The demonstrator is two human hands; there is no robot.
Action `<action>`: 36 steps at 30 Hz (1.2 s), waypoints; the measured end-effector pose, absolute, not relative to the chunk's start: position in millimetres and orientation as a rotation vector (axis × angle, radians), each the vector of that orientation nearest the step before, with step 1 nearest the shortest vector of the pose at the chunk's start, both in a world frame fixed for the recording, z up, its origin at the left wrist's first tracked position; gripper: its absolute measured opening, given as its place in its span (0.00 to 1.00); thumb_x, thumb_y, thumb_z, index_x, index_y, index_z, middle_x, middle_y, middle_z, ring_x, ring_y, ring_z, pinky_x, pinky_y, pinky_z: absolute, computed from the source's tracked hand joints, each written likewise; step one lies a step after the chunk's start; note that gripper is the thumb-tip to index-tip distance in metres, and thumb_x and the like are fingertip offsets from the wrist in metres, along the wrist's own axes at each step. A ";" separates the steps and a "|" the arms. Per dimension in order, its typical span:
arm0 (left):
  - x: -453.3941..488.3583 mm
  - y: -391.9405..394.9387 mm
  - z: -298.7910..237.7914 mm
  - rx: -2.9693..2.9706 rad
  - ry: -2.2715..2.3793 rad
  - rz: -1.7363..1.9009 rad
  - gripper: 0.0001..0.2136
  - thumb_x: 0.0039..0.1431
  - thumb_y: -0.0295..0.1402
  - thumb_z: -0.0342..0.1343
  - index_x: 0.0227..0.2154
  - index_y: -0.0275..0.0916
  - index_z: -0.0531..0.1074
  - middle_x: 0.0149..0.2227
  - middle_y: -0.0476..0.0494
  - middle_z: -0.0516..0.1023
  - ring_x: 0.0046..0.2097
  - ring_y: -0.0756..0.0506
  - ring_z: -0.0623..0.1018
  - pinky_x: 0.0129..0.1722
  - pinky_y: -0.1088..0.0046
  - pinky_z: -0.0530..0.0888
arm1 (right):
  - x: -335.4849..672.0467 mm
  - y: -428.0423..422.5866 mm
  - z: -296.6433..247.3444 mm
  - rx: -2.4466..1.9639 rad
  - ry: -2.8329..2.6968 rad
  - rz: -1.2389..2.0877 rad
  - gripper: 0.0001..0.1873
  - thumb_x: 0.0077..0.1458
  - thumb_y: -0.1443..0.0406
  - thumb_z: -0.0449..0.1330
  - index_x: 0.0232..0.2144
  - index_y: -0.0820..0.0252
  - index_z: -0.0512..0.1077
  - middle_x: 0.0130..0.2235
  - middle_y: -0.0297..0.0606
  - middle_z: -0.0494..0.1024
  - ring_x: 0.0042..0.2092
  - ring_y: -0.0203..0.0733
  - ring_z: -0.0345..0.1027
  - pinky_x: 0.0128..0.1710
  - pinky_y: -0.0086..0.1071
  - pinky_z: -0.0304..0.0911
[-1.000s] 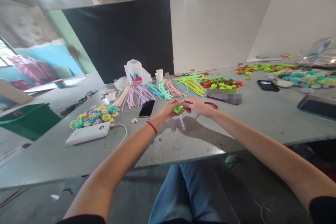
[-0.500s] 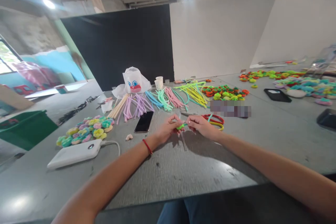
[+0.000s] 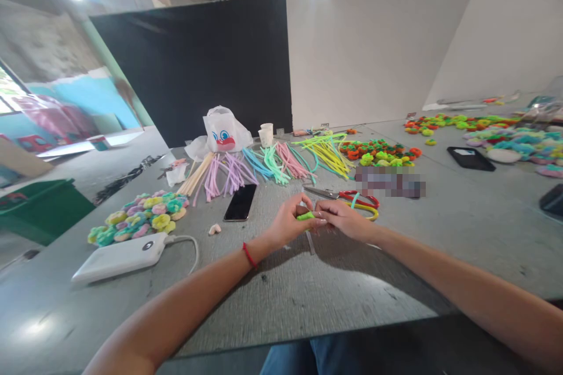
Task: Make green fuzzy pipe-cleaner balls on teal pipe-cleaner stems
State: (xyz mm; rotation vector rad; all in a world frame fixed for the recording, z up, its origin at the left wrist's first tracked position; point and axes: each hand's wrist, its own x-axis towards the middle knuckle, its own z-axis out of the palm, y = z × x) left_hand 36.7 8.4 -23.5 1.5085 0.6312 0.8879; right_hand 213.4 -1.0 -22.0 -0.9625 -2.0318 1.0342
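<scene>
A short, fuzzy bright green pipe cleaner is pinched between my two hands over the table. My left hand, with a red cord on its wrist, has its thumb and fingers closed around it. My right hand meets it from the other side, fingertips pressed together at the piece's right end; exactly how they grip is partly hidden. Just behind the right hand lie scissors with one red and one yellow handle, a teal strip across them.
Bundles of pastel pipe cleaners and yellow ones lie behind my hands. A black phone, a white power bank and a pile of fuzzy pastel pieces are left. Orange and green pieces lie back right.
Both hands have turned and drawn closer together around the green pipe cleaner, the right fingers now nearer the left thumb. The view has tilted slightly down.
</scene>
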 end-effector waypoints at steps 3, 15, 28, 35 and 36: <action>35.1 7.8 -21.7 1.460 0.598 0.906 0.18 0.45 0.39 0.66 0.27 0.38 0.61 0.19 0.51 0.75 0.22 0.49 0.76 0.22 0.76 0.72 | 212.2 -5.8 -18.6 -0.929 -1.982 1.106 0.24 0.57 0.48 0.53 0.21 0.59 0.62 0.20 0.30 0.62 0.23 0.33 0.55 0.24 0.29 0.51; 32.8 10.6 -22.8 1.209 0.624 0.972 0.18 0.40 0.39 0.68 0.29 0.37 0.68 0.22 0.47 0.78 0.20 0.50 0.75 0.21 0.76 0.69 | 211.4 -11.2 -16.8 -0.896 -1.793 1.123 0.22 0.57 0.50 0.54 0.21 0.59 0.61 0.20 0.29 0.61 0.23 0.33 0.53 0.24 0.29 0.49; 26.5 13.2 -27.7 1.033 0.550 0.791 0.15 0.42 0.33 0.68 0.23 0.36 0.65 0.23 0.50 0.75 0.24 0.53 0.74 0.25 0.79 0.69 | 210.4 -9.4 -16.4 -0.883 -1.784 1.215 0.23 0.57 0.48 0.54 0.21 0.58 0.60 0.21 0.29 0.61 0.24 0.33 0.54 0.25 0.30 0.50; 19.0 12.9 -30.5 1.029 0.365 0.647 0.11 0.47 0.31 0.65 0.27 0.37 0.67 0.26 0.46 0.77 0.26 0.51 0.76 0.28 0.77 0.72 | 212.6 -12.3 -17.6 -0.829 -1.823 1.278 0.22 0.59 0.50 0.54 0.22 0.59 0.62 0.22 0.30 0.63 0.25 0.33 0.56 0.26 0.29 0.52; 18.4 12.1 -30.0 1.041 0.364 0.642 0.11 0.46 0.30 0.65 0.28 0.37 0.68 0.27 0.45 0.78 0.27 0.50 0.78 0.28 0.76 0.72 | 213.0 -12.6 -17.5 -0.832 -1.820 1.294 0.21 0.59 0.50 0.54 0.22 0.59 0.63 0.22 0.30 0.63 0.25 0.33 0.57 0.26 0.29 0.53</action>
